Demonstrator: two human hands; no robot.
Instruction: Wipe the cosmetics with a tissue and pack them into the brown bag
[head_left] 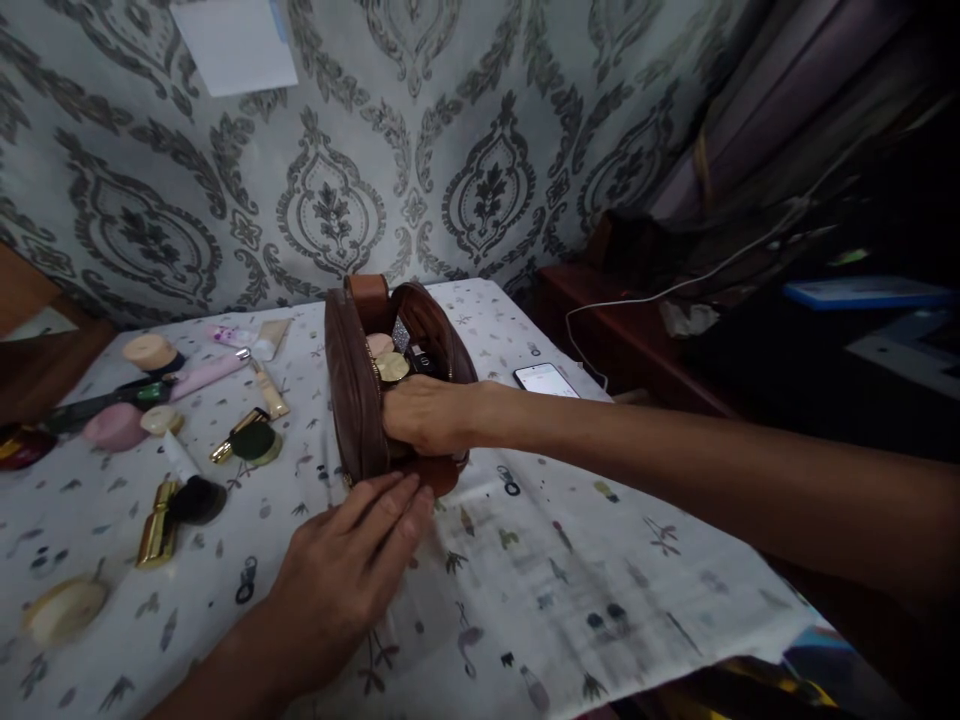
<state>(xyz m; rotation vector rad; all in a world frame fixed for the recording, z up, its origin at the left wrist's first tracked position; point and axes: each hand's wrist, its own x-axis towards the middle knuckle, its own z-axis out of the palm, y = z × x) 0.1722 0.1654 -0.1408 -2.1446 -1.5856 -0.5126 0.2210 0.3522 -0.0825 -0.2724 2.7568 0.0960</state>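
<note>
A brown zippered bag (349, 390) stands unzipped on the patterned white cloth, with a round gold item (391, 366), a pink round item and a small black box (421, 362) showing inside. My right hand (427, 412) reaches into the bag's near part; its fingertips are hidden there, so what they touch cannot be seen. Against the bag's near end lies my left hand (360, 550), palm down with fingers stretched out over the brown flap and holding nothing.
Cosmetics spread over the cloth on the left: a gold tube (157, 525), a black brush (197, 499), a pink sponge (116, 427) and several others. A lit phone (546, 380) lies right of the bag, near a white cable (652, 298). Patterned wallpaper rises behind.
</note>
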